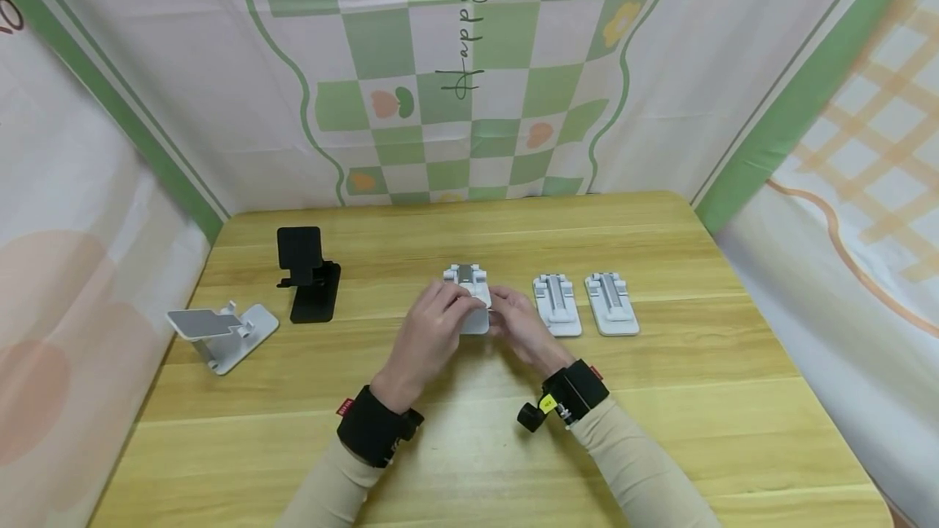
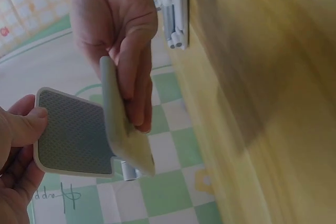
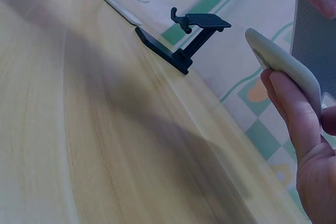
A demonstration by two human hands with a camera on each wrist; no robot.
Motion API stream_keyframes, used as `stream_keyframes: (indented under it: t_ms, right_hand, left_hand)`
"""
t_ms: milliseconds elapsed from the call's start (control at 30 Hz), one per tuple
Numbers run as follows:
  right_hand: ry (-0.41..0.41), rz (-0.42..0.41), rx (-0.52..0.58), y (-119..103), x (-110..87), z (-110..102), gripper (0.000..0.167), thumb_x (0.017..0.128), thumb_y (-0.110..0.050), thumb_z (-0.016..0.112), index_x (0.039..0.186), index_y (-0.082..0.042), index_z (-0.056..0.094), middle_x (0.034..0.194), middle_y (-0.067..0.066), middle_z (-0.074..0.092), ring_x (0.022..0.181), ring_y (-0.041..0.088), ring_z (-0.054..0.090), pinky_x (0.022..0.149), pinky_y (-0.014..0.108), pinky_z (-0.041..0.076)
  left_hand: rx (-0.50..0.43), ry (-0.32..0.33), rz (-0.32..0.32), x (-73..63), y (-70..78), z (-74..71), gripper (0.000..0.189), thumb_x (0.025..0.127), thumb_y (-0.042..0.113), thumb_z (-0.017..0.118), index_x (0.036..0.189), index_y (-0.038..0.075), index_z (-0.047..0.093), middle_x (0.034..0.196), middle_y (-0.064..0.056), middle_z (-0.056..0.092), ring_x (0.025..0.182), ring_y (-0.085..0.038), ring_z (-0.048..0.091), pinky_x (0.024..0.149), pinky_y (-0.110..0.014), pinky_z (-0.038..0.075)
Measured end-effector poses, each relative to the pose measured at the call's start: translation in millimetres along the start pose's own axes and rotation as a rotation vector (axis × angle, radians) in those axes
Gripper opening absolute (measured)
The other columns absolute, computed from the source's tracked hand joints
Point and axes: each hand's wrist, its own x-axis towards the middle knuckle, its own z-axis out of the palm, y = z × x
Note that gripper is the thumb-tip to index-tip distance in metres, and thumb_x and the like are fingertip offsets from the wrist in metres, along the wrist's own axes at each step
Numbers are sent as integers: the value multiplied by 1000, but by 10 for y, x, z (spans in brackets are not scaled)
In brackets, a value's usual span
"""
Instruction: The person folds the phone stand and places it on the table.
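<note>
The white folding stand (image 1: pixel 478 293) is being held in both hands above the wooden table (image 1: pixel 469 438), near the middle. The left hand (image 1: pixel 431 331) is pinching the edge of the padded plate (image 2: pixel 73 132) between thumb and fingers. The right hand (image 1: pixel 522 326) is gripping the base plate (image 2: pixel 116 121), fingers lying along its underside. The two plates are standing at an angle to each other. In the head view, the fingers are covering part of the stand; in the left wrist view, the base plate is hiding most of the hinge. The right wrist view is cutting off the padded plate and most of the left hand at its edge.

To the left, an unfolded white stand (image 1: pixel 253 336) and a black stand (image 1: pixel 314 300) are standing; the right wrist view is cropping the former. To the right, two folded white stands (image 1: pixel 559 308) are lying side by side.
</note>
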Motion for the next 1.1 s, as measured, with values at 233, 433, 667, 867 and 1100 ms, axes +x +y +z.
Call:
stream_keyframes:
  t_ms: [233,433,667,867,1100]
  right_hand:
    - [-10,0,18,-6,-7,-4,42,111,-11,42,141,18,42,101,1,73,83,11,72,69,20,58]
    - [-8,5,11,-8,-7,-15,43,111,-13,43,142,17,42,103,0,73,84,12,72,72,21,59]
    - [4,1,15,3,-1,-13,42,111,-13,41,142,16,42,102,1,73,84,13,72,73,23,60]
    - [-12,-10,16,16,-2,-18,43,112,-13,41,143,17,42,104,2,73,86,13,72,75,24,60]
    - [-41,-16,17,24,-2,-28,45,112,-15,39,143,18,40,105,2,73,88,15,72,75,24,60]
  left_hand:
    - [-12,-8,-15,-71,12,55,33,78,-18,74,100,7,75,103,-6,69,95,-22,61,87,-31,56]
    - [-28,-3,-21,-130,11,108,30,80,-16,74,99,7,74,102,-6,69,95,-22,62,87,-30,56]
    - [-42,-11,-36,-179,13,153,27,82,-13,76,99,7,74,103,-5,69,92,-20,62,83,-27,55]
    - [-51,-21,-48,-209,12,167,23,84,-9,77,100,7,75,104,-5,70,94,-19,62,85,-27,56]
    - [-120,-29,-51,-212,-13,148,17,87,-2,78,100,7,75,104,-4,70,97,-20,62,88,-28,56]
